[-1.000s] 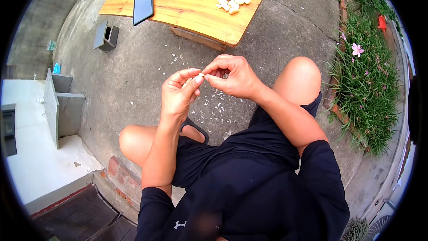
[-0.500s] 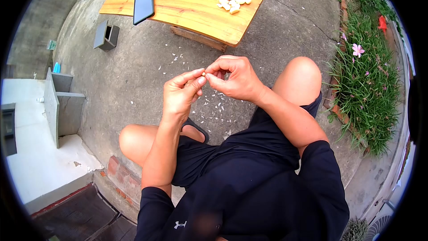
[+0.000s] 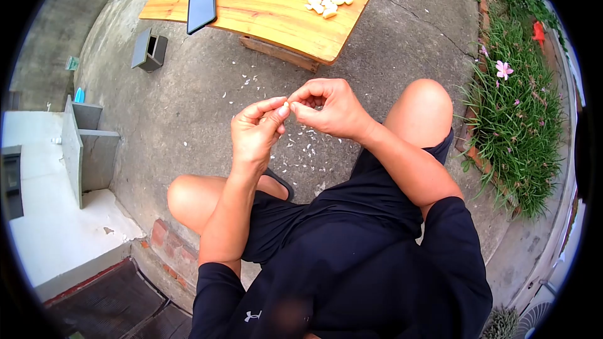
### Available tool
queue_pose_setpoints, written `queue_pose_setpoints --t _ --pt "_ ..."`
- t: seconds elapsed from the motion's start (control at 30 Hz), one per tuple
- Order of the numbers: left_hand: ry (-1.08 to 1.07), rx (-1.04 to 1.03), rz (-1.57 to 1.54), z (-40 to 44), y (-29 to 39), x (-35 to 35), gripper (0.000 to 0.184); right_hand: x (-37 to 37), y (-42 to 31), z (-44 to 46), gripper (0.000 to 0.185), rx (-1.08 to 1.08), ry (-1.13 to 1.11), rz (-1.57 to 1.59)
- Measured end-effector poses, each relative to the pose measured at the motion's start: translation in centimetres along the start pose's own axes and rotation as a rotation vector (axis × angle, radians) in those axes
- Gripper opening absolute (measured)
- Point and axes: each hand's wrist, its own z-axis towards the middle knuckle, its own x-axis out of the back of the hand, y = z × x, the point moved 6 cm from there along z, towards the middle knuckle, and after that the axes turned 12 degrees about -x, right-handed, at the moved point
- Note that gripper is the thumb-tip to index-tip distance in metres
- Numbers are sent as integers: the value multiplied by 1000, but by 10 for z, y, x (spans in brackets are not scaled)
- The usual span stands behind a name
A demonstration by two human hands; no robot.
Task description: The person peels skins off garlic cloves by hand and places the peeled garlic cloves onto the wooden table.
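Observation:
In front of my body, my left hand (image 3: 256, 129) pinches a tiny pale piece (image 3: 286, 104), apparently a garlic clove, between thumb and fingers. Most of it is hidden by the fingertips. My right hand (image 3: 330, 108) meets it from the other side, its thumb and index finger closed together at the same piece. On the wooden table (image 3: 264, 0) lies a loose heap of pale yellow pieces (image 3: 329, 1) that look like peeled garlic cloves. Thin white flakes (image 3: 306, 149), like bits of skin, are scattered on the concrete beneath my hands.
A dark-edged phone or tablet (image 3: 201, 5) lies at the table's near left edge. A small grey box (image 3: 149, 50) with a raised lid stands on the ground at left. A brick-edged bed of grass and pink flowers (image 3: 518, 107) runs along the right. My bent knees flank my hands.
Both hands stay almost in place. The fingertips have shifted slightly around the small piece, with the right thumb drawn a little away from the left one.

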Motion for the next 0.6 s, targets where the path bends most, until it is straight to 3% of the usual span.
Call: queue_pose_setpoints --t 0.17,0.37,0.6 --pt "-33 13 9 1 0 2 17 -1 1 1 11 -71 -85 101" --pt "-43 18 -38 -1 -1 0 18 -2 -2 -1 10 49 -5 -47" --pt "-24 45 -124 -2 3 -6 16 -2 0 1 10 20 -48 45"
